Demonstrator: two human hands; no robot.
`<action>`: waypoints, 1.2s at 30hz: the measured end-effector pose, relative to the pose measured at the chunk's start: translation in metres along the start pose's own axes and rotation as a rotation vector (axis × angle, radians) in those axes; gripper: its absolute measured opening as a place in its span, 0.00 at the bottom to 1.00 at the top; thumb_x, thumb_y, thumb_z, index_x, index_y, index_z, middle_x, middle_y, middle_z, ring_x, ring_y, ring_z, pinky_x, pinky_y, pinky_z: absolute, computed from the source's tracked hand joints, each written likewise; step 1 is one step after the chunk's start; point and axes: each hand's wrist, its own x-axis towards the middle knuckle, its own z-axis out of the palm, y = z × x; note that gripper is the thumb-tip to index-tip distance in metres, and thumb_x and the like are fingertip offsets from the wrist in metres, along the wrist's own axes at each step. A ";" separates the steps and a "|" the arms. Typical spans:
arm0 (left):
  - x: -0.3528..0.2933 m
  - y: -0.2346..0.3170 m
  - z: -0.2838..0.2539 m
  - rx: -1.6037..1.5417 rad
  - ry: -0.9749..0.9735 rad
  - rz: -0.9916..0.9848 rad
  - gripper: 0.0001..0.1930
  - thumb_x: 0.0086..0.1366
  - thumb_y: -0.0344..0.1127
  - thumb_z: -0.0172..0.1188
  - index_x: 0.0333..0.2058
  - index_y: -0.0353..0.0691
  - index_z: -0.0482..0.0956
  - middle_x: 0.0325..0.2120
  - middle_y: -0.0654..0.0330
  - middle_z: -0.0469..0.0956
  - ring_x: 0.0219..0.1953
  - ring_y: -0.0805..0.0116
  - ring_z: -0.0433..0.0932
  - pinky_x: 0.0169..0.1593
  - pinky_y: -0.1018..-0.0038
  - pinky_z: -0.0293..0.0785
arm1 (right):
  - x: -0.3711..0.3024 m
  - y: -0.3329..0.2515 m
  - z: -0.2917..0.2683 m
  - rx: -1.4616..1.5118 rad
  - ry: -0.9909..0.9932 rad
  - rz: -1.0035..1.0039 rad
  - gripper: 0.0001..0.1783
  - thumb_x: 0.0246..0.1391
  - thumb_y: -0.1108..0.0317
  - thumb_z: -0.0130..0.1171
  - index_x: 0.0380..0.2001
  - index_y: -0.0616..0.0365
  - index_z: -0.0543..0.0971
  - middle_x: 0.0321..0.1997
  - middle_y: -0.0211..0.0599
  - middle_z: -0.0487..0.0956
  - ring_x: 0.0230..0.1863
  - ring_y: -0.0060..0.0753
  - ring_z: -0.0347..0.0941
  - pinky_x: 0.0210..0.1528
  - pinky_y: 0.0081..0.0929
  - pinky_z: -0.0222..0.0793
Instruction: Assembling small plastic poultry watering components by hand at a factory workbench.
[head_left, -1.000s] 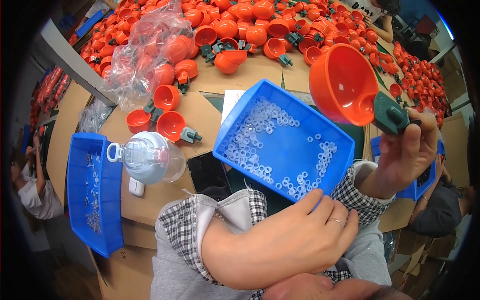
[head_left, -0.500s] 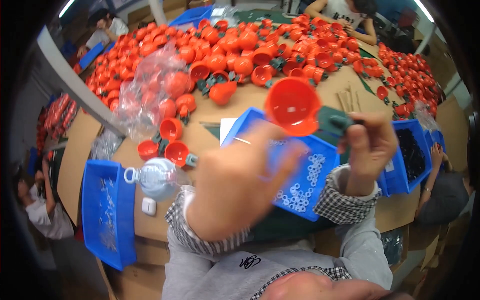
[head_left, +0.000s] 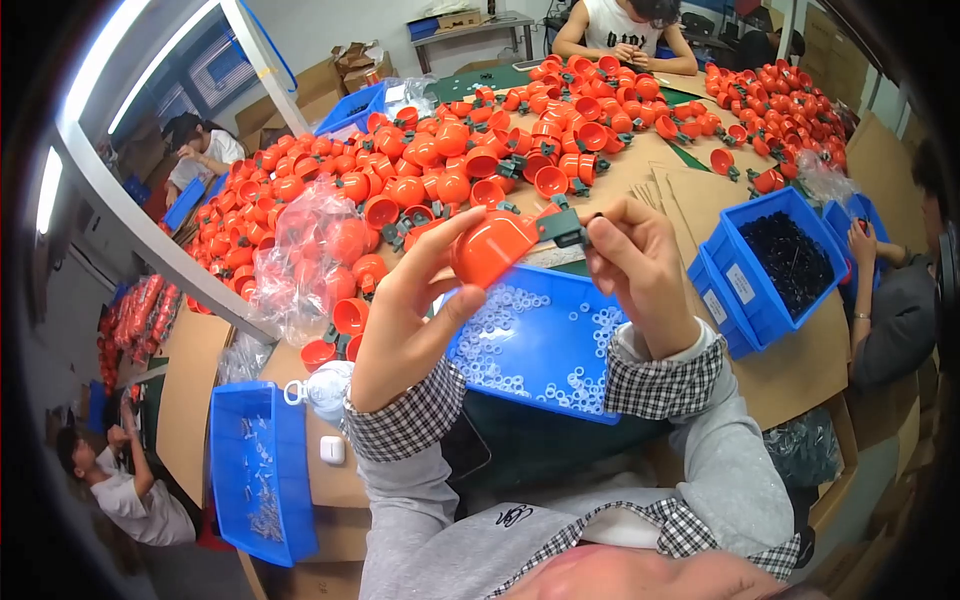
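Note:
Between my hands, above a blue tray, is an orange-red plastic cup with a dark green fitting on its right side. My left hand is closed round the cup's left side, thumb below and fingers above. My right hand pinches a small black part at the outer end of the fitting; its fingertips partly hide that part. Small clear-white rings lie scattered in the blue tray under my hands.
A big heap of similar cups covers the table's far side, with a clear plastic bag on it. A blue bin of black parts stands right. Left are a blue bin of clear pieces, a bottle and a white case. Other people sit around.
My left hand, blurred and off the cup before, has come up and taken hold of it. The cup has moved left and tilted with the fitting. The whole view has shifted.

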 end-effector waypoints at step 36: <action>0.000 0.002 0.005 0.509 0.009 0.381 0.25 0.44 0.35 0.69 0.42 0.34 0.74 0.40 0.54 0.75 0.43 0.64 0.75 0.45 0.71 0.72 | 0.001 0.019 0.002 -0.050 -0.325 0.375 0.28 0.63 0.50 0.40 0.18 0.60 0.69 0.11 0.31 0.67 0.12 0.20 0.65 0.14 0.20 0.62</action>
